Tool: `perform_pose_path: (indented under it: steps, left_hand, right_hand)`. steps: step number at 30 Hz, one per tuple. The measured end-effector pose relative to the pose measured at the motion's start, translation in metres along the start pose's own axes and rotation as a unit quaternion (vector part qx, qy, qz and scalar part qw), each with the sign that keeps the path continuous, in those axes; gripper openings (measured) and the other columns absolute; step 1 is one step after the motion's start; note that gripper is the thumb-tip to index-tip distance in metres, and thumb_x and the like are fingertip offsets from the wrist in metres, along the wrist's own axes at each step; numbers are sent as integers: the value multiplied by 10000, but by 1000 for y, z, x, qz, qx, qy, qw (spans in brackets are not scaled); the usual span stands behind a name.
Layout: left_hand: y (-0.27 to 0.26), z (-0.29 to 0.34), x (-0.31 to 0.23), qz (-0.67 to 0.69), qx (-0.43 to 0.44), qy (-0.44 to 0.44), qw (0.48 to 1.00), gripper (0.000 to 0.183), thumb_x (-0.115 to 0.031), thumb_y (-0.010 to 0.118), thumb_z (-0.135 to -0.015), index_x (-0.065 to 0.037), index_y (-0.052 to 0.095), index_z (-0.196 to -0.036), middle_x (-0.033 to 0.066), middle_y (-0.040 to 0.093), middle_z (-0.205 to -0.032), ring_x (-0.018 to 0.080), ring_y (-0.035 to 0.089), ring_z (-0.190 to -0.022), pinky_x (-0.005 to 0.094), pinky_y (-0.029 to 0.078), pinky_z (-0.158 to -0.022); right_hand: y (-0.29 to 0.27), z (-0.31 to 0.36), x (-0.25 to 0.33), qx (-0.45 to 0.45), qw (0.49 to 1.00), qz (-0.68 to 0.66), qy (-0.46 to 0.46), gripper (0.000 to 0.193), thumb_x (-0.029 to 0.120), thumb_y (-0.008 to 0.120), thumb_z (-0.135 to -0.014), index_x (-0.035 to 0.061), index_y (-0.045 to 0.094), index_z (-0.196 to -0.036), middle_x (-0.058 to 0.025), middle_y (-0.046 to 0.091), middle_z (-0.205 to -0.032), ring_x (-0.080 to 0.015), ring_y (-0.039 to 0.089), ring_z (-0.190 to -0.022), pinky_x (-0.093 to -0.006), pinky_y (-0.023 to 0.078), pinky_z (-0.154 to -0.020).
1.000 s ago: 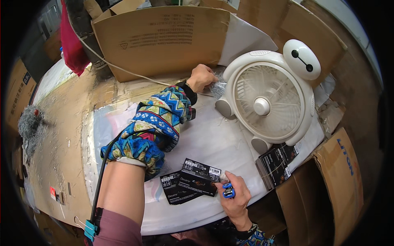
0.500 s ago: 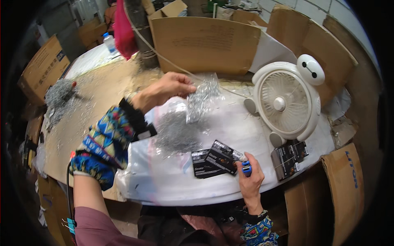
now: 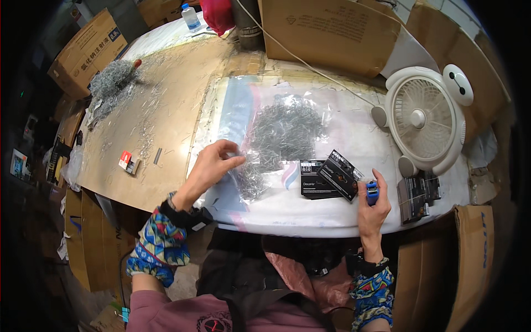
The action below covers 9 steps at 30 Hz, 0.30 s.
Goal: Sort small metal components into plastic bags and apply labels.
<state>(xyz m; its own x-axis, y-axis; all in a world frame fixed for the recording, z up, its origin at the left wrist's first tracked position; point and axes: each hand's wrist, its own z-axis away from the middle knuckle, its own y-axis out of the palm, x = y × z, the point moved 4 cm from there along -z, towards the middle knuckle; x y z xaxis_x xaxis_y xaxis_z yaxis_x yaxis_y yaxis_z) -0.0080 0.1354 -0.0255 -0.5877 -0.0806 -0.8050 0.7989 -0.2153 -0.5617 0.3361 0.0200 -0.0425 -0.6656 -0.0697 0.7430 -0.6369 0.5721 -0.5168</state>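
Observation:
My left hand (image 3: 214, 167) pinches the edge of a small clear plastic bag (image 3: 251, 183) holding thin silvery wire pieces, low over the table. Behind that bag, a heap of the same wire pieces (image 3: 285, 133) is spread on clear plastic film. My right hand (image 3: 374, 213) is closed around a small blue stapler (image 3: 372, 192). Just left of the stapler, a black printed card (image 3: 341, 175) lies tilted over a flat stack of similar black cards (image 3: 318, 188). Exactly how the left fingertips grip the bag is hard to see.
A white fan (image 3: 423, 119) stands at the right, with bundled black cards (image 3: 413, 199) in front. On the left board lie a tangled wire heap (image 3: 113, 80), a small red-and-white box (image 3: 129, 163) and a staple strip (image 3: 158, 156). Cardboard (image 3: 332, 27) walls the back.
The bag in my left hand has come down and toward me, left of the wire heap. My right hand still holds the stapler by the cards. The view has shifted.

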Motion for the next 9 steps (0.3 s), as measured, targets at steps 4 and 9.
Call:
perform_pose_path:
  steps: [4, 9]
  left_hand:
    - [3, 34, -11, -190, -106, 246, 945, 424, -154, 769, -680, -28, 598, -1048, 105, 612, -967, 292, 525, -909, 356, 430, -840]
    - [12, 51, 3, -159, -15, 80, 984, 510, -184, 776, -701, -33, 547, -1131, 112, 592, -1045, 238, 498, -997, 355, 426, -873]
  right_hand:
    - [-6, 6, 15, -53, 998, -23, -25, 337, 120, 691, -835, -1, 575, -1127, -124, 636, -868, -172, 586, -710, -286, 484, -666]
    - [28, 4, 72, 252, 916, -216, 227, 285, 144, 678, -849, 14, 603, -1091, -60, 637, -841, -91, 578, -694, -222, 480, -653]
